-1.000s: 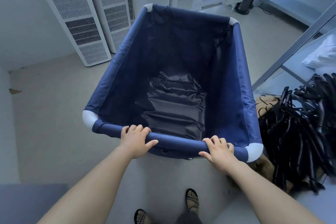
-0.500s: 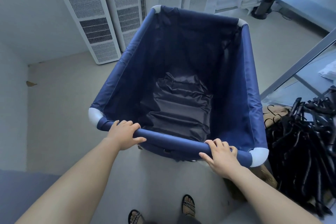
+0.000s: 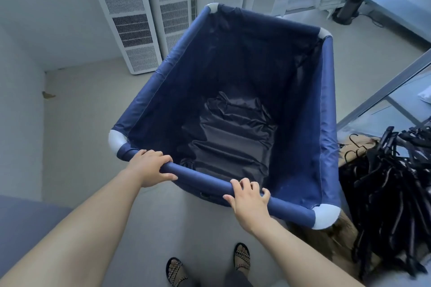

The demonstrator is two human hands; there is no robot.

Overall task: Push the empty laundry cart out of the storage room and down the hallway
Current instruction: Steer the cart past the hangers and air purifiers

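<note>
Two hands on the rail

We are gripping the laundry cart by its near rail, left hand and right hand both clenched apart for steering; it is standing empty among air purifiers and hangers.

The laundry cart is filling most of the middle of the frame, a deep navy fabric bin stretched over a padded tube rim with 4 pale grey corner caps. It's sitting upright on the floor, turned at a bit of an angle so the near rail is slanting down toward the lower right. Nothing's lying inside, just a wrinkled dark liner bunching up at the bottom.
</note>
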